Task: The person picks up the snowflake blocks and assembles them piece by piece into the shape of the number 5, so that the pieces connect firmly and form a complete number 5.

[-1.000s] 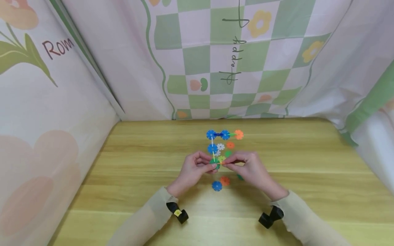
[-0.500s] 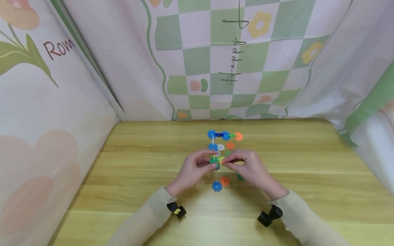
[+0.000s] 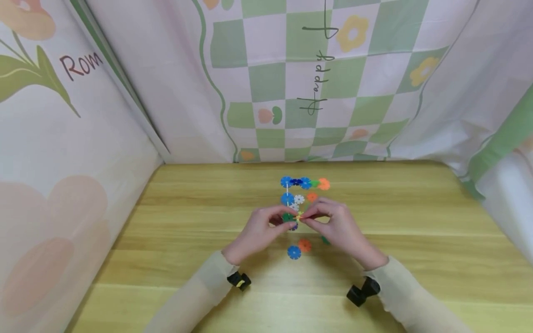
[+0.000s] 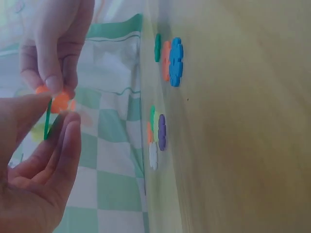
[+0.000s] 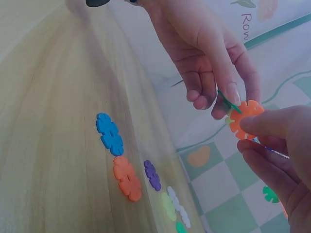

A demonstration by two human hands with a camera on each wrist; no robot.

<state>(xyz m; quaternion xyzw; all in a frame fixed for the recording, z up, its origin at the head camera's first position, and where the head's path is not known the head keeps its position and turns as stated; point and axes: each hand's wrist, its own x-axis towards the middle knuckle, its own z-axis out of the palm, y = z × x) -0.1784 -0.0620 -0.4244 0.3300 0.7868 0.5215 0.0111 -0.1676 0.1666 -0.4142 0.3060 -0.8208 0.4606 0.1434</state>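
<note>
"Above the wooden table (image 3: 416,282), close to its middle, what has that person got hold of?"

"Two notched plastic discs. The left hand (image 3: 261,231) pinches a green disc (image 3: 288,217) between thumb and fingertips, and the disc stands edge-on, like a thin blade."

"And the right hand (image 3: 340,226)?"

"Thumb and fingers nipped together on an orange disc (image 5: 245,110). Neither hand is spread; both are closed down to a pinch."

"Are the two pieces joined?"

"Their edges come together between the hands, but I can't tell whether one sits in the other's slot. The fingertips cover too much."

"What's that beyond the left hand?"

"A linked chain. Past the green disc there's a yellow piece seen edge-on, a blue disc (image 3: 287,199), then a white piece, also edge-on. At the far end a row runs off to the right: blue, dark blue, blue, green, orange."

"Any loose ones?"

"Several on the table. A blue piece (image 3: 294,252) lies just beside an orange piece (image 3: 305,245), nearer the person, and a purple piece (image 5: 152,175) and a white piece (image 3: 299,199) lie farther off."
</note>
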